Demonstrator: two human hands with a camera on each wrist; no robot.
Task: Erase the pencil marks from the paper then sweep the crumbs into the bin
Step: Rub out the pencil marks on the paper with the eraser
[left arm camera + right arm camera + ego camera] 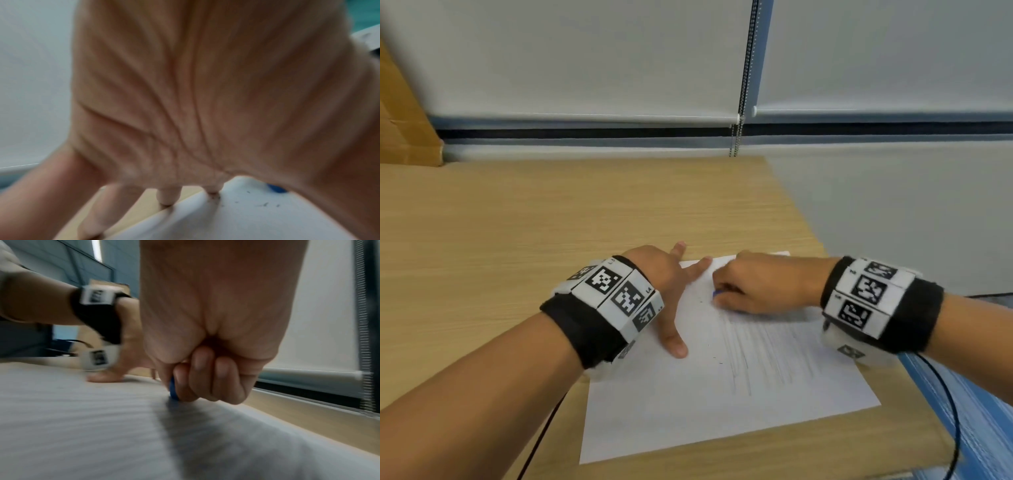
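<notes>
Paper (722, 404) pinned by flat left hand (667, 284); right hand (763, 284) fisted.

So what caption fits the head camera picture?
Left hand steadies the paper while the right hand rubs a blue eraser on it.

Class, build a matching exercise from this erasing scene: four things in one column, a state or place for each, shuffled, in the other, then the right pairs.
Things:
1. left hand
2. right hand
3. small blue eraser
4. white sheet of paper

States:
A. lies on the light wooden desk
B. pinched, tip on the sheet
C. fingers spread, pressing the sheet
D. curled round the eraser

Pairs: 1-C, 2-D, 3-B, 4-A
</notes>
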